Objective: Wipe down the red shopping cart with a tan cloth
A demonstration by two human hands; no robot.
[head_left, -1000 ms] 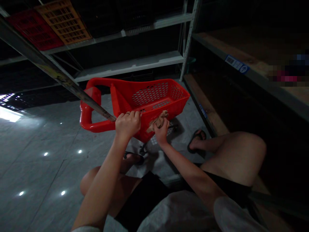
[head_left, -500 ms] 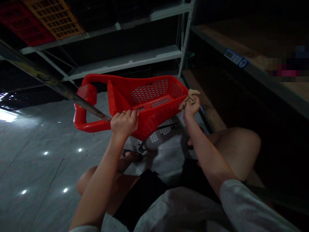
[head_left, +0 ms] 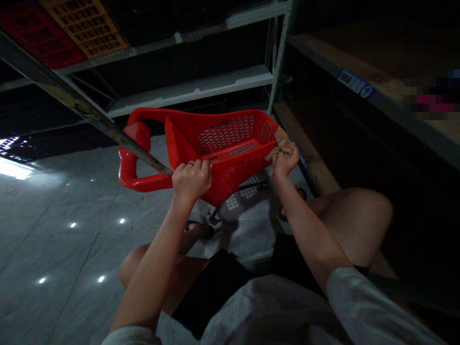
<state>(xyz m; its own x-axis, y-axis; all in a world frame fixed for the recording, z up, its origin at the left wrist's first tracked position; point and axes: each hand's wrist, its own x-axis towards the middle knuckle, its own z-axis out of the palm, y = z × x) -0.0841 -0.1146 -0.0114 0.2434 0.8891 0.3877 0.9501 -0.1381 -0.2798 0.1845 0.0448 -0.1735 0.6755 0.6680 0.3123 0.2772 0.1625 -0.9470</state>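
A red plastic shopping cart (head_left: 224, 165) with perforated basket walls and a looped handle stands before my knees. My left hand (head_left: 192, 179) is closed over its near rim, close to the handle end. A worn, narrow pole (head_left: 104, 127) slants from the upper left across the handle and ends at my left knuckles; whether the fingers also grip it I cannot tell. At the basket's far right end, my right hand (head_left: 286, 162) is closed on a crumpled tan cloth (head_left: 282, 143), which lies against the rim. The palm and part of the fingers are hidden.
Behind the cart is a metal rack (head_left: 194, 91), with a red crate (head_left: 39, 36) and a yellow crate (head_left: 86, 26) at upper left. Wood-edged shelving with a blue label (head_left: 355, 85) runs along my right. Grey tiled floor (head_left: 72, 258) extends left.
The cloth has shifted along the cart's end rim and now spreads further up beyond my right fingers. My left hand stays on the near rim; the view has shifted slightly.
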